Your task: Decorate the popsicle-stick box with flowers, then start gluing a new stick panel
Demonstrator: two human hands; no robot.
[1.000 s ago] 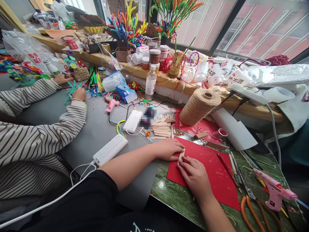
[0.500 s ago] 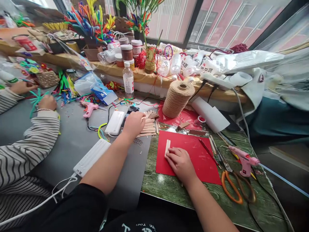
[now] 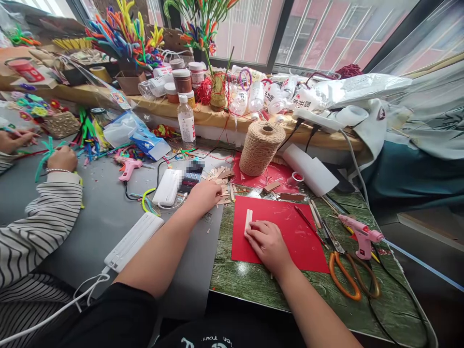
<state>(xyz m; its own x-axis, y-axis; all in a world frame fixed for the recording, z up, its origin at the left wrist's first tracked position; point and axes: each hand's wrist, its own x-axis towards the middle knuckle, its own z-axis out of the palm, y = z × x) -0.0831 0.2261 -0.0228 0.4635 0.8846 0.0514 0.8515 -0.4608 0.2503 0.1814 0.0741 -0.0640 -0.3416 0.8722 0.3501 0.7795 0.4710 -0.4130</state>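
Observation:
Over a pile of wooden craft sticks (image 3: 224, 175) reaches my left hand (image 3: 207, 194), its fingers curled down at the near side of the pile. The fingertips are mostly hidden, and I cannot make out what is in them. My right hand (image 3: 267, 242) rests on a sheet of red paper (image 3: 290, 212), its thumb and fingers holding a pair of pale craft sticks (image 3: 248, 218) side by side against the paper. The lower ends of these sticks are covered by the fingers.
To the right lie a brush (image 3: 310, 224), orange-handled scissors (image 3: 344, 278) and a pink glue gun (image 3: 362, 234). A twine spool (image 3: 261, 147) stands behind the paper. Leftward are white power banks (image 3: 134, 241), another glue gun (image 3: 127, 166) and a co-worker's hand (image 3: 62, 158) with green pipe cleaners.
My left hand has come slightly nearer to me and right over the stick pile, with its fingers lower. My right hand keeps its place on the sticks. The view has shifted slightly.

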